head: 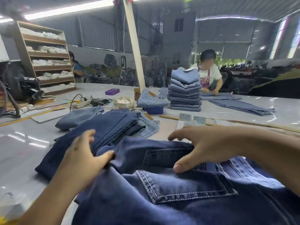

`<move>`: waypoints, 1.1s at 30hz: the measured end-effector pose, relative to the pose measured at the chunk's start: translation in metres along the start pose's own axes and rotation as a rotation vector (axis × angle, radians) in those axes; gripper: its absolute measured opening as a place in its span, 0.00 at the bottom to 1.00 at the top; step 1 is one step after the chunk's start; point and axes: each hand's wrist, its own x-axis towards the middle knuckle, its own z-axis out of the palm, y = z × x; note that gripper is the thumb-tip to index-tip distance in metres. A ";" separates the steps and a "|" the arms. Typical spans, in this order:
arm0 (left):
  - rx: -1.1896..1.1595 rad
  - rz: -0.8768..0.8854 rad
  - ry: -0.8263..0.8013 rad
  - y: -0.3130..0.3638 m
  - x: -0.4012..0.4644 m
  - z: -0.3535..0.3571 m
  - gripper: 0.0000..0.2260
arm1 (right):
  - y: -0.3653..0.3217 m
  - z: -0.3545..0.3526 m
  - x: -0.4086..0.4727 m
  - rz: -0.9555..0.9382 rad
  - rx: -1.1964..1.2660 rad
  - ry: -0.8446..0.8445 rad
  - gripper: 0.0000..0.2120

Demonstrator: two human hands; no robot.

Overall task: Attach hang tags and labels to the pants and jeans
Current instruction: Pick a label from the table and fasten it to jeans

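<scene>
A pair of dark blue jeans (162,192) lies bunched in front of me, back pockets up. My left hand (84,153) pinches a fold of this denim between thumb and fingers at the left. My right hand (199,145) is spread over the waist area, thumb pressing on the nearer back pocket, fingers straight. Behind them sits a folded pile of dark jeans (105,125). Several white hang tags (193,120) lie on the table beyond my right hand. A small box of tags (124,103) stands farther back.
A tall stack of light blue jeans (185,91) stands mid-table, with a blue tray (153,109) beside it. A power strip and cables (82,102) lie at the left. A person (209,73) works across the table. A slanted white post (134,46) rises behind.
</scene>
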 end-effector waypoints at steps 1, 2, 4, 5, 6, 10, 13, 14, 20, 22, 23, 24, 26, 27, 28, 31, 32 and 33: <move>-0.013 0.160 0.050 0.014 -0.004 -0.006 0.27 | 0.003 -0.001 -0.001 0.030 -0.037 0.008 0.34; -0.029 0.306 0.027 0.029 -0.009 -0.010 0.22 | 0.006 -0.002 -0.003 0.062 -0.085 0.003 0.30; -0.016 0.451 -0.200 0.058 -0.020 -0.009 0.28 | 0.017 -0.004 -0.006 0.129 -0.139 -0.046 0.27; 0.037 0.479 -0.327 0.067 -0.023 -0.004 0.34 | 0.022 -0.003 -0.008 0.149 -0.118 -0.082 0.27; 0.125 0.519 -0.418 0.074 -0.026 0.002 0.37 | 0.028 -0.001 -0.011 0.145 -0.074 -0.106 0.26; 0.147 0.554 -0.561 0.078 -0.022 0.019 0.19 | 0.045 0.009 -0.023 0.027 0.112 0.000 0.13; -0.185 0.500 -0.654 0.070 0.000 0.014 0.13 | 0.040 0.003 -0.029 -0.083 0.287 0.119 0.09; -0.307 0.460 -0.689 0.068 0.009 0.009 0.15 | 0.037 -0.002 -0.030 -0.113 0.336 0.174 0.09; -0.275 0.216 -0.722 0.048 0.034 0.007 0.26 | 0.032 -0.019 -0.037 0.190 -0.033 0.187 0.22; 0.074 0.304 -0.578 0.050 0.030 0.014 0.19 | 0.038 -0.004 -0.039 0.283 0.064 0.096 0.27; 0.220 0.376 -0.427 0.055 0.023 0.017 0.19 | 0.040 0.006 -0.038 0.301 0.104 0.083 0.30; 0.288 0.467 -0.260 0.067 0.008 0.017 0.23 | 0.043 0.015 -0.038 0.307 0.099 0.096 0.33; 0.207 0.682 -0.171 0.097 -0.031 0.009 0.26 | 0.047 0.025 -0.035 0.321 0.127 0.173 0.38; 0.131 0.731 -0.298 0.111 -0.052 0.006 0.25 | 0.048 0.027 -0.034 0.334 0.194 0.212 0.39; 0.092 0.742 -0.471 0.122 -0.071 0.005 0.29 | 0.049 0.027 -0.032 0.344 0.270 0.251 0.39; 0.343 0.796 -0.746 0.140 -0.111 0.022 0.45 | 0.049 0.023 -0.026 0.376 0.427 0.377 0.30; 0.415 0.821 -0.735 0.143 -0.114 0.029 0.46 | 0.049 0.023 -0.024 0.374 0.472 0.419 0.27; 0.439 0.823 -0.707 0.145 -0.113 0.032 0.43 | 0.048 0.023 -0.024 0.364 0.510 0.457 0.24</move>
